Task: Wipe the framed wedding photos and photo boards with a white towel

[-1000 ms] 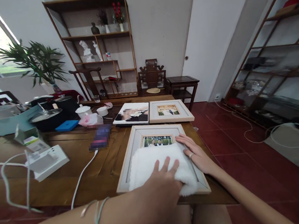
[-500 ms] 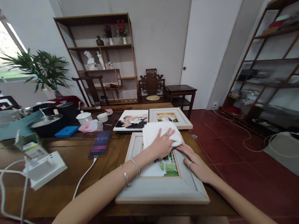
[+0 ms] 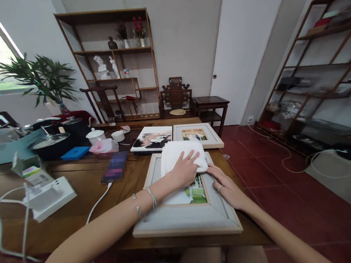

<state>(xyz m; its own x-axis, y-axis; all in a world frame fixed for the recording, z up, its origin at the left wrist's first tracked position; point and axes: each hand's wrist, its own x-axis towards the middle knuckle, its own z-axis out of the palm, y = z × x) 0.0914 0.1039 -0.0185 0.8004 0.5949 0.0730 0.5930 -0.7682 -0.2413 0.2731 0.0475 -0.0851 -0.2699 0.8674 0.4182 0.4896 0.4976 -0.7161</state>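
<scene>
A pale-wood photo frame with a light grey mat (image 3: 187,223) lies flat near the close edge of the dark brown wooden surface (image 3: 136,177). The right hand (image 3: 228,186), with 1 ring, rests across the frame's right side, its grip open and fingers stretched out. The left hand (image 3: 183,171) presses on a folded, fluffy white cloth (image 3: 171,154), its grip also open, fingers spread over the fabric. The cloth covers the upper part of the frame; green shows in the photo below it. A white patch beside that green seems to belong to the photo, though the left forearm hides some of it.

To the left stand an opened white box (image 3: 53,202) and a blurred, phone-like dark rectangle (image 3: 116,167) on a white cable (image 3: 91,213). Just beyond the cloth, a black-and-white photo panel (image 3: 162,142) lies beside a 2nd pale-wood frame (image 3: 215,136). Farther left are 2 white ceramic cups (image 3: 95,136) and a black pan with a glass lid (image 3: 49,147). Behind the surface stand a carved dark wooden chair (image 3: 176,93) and brown wooden shelves (image 3: 102,16).
</scene>
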